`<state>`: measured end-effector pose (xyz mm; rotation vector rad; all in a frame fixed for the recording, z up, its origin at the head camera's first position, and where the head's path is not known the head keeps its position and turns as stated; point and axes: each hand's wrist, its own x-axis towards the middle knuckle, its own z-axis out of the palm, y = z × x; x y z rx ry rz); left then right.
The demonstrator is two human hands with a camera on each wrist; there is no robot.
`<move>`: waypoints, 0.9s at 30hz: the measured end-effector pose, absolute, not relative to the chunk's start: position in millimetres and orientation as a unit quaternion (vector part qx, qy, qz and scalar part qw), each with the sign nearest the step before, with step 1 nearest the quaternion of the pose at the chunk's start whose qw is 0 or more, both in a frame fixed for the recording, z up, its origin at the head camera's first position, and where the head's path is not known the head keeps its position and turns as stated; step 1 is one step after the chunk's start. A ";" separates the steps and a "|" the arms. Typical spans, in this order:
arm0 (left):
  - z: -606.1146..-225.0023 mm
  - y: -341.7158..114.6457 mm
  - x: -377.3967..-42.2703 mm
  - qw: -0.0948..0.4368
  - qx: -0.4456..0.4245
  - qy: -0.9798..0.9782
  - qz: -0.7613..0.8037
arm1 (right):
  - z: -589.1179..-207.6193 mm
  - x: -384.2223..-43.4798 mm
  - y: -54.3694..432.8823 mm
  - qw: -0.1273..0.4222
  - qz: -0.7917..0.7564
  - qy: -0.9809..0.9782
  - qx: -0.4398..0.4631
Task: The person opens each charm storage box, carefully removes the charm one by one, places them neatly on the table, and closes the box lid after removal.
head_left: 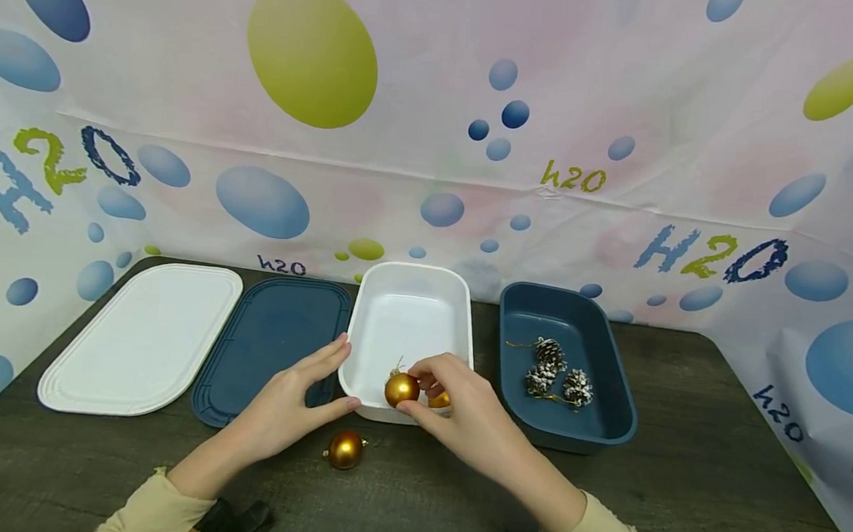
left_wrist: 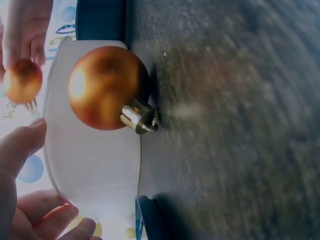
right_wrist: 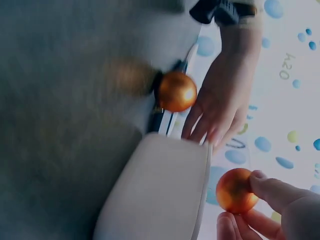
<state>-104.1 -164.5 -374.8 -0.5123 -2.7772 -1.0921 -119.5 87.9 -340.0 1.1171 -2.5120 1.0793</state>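
Note:
Between thumb and fingers, my right hand [head_left: 464, 407] pinches a gold Christmas bauble [head_left: 402, 389] over the near end of the white container [head_left: 416, 275]. Part of another gold bauble [head_left: 439, 400] shows inside that container, partly covered by the right hand. At the container's near left corner, my left hand [head_left: 287, 410] rests with fingers extended, touching the rim and holding nothing. One more gold bauble [left_wrist: 109, 87], with a silver cap, lies on the dark table in front of the container; the head view shows it just below the left thumb.
A dark blue container [head_left: 562, 431] on the right holds several frosted pine cones [head_left: 549, 355] with gold strings. To the left lie a dark blue lid [head_left: 282, 321] and a white lid [head_left: 142, 340]. A patterned cloth backdrop [head_left: 422, 132] rises behind the dark wooden table [head_left: 690, 454].

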 end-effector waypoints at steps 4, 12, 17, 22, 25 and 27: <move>-375.2 -164.9 -104.3 0.053 -0.169 -0.915 -0.364 | -345.1 -108.2 93.1 0.103 0.359 -0.838 0.397; -374.1 -164.9 -104.1 0.048 -0.168 -0.914 -0.367 | -361.7 -96.2 97.2 0.119 0.329 -0.817 0.458; -374.0 -163.9 -104.3 0.048 -0.167 -0.914 -0.365 | -365.1 -95.1 97.2 0.110 0.281 -0.829 0.470; -373.7 -163.7 -104.2 0.050 -0.166 -0.915 -0.364 | -367.1 -95.5 95.5 0.098 0.239 -0.847 0.464; -374.3 -163.8 -104.3 0.050 -0.166 -0.915 -0.364 | -369.5 -95.3 93.5 0.096 0.214 -0.857 0.458; -374.9 -163.9 -104.5 0.050 -0.167 -0.915 -0.364 | -371.3 -95.2 92.0 0.100 0.198 -0.861 0.458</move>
